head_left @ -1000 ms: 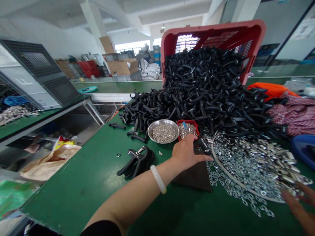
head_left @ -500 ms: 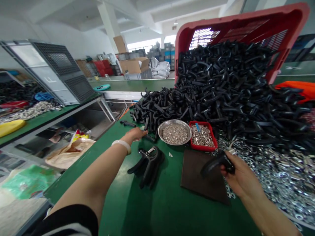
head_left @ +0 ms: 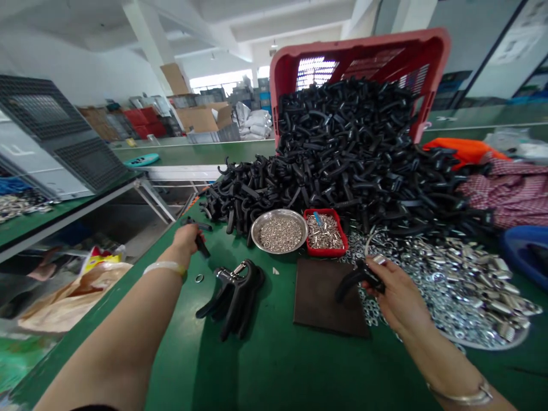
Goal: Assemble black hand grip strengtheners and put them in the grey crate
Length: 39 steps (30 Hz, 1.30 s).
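While gripping | left hand (head_left: 185, 240): black handle (head_left: 199, 245) | right hand (head_left: 398, 299): curved handle (head_left: 353, 278)

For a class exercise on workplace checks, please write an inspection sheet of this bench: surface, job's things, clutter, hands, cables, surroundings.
surface: green workbench with dark brown mat
job's things: heap of black plastic handles spilling from tilted red crate; steel dish of small rivets; red tray of metal sleeves; heap of steel washers; assembled black grip trainers
clutter: loose metal ring, small white scrap
hands: left hand holds a black handle; right hand holds a second black handle above the mat
cables: nothing seen
surroundings: blue tub, checked cloth, stacked cartons
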Each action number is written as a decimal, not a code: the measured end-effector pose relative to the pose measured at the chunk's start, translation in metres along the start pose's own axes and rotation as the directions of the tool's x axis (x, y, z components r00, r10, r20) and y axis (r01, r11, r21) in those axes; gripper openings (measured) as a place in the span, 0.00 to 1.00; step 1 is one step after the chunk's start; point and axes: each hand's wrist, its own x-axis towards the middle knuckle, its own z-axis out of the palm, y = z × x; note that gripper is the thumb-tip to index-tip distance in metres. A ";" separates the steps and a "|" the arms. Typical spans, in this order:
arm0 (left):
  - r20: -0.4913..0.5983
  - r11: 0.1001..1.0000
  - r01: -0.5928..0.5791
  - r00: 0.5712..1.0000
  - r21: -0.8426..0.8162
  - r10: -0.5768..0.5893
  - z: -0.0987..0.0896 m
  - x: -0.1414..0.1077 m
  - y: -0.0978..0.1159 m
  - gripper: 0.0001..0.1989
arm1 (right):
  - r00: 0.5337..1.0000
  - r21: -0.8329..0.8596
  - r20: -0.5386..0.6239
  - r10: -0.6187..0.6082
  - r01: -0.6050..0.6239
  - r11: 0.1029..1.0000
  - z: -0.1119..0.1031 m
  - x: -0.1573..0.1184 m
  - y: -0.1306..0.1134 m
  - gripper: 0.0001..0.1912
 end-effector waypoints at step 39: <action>0.721 0.844 -0.435 0.468 -0.315 0.510 0.142 -0.224 0.007 0.26 | 0.708 -0.610 0.553 -0.439 0.703 0.365 0.021 0.009 -0.025 0.14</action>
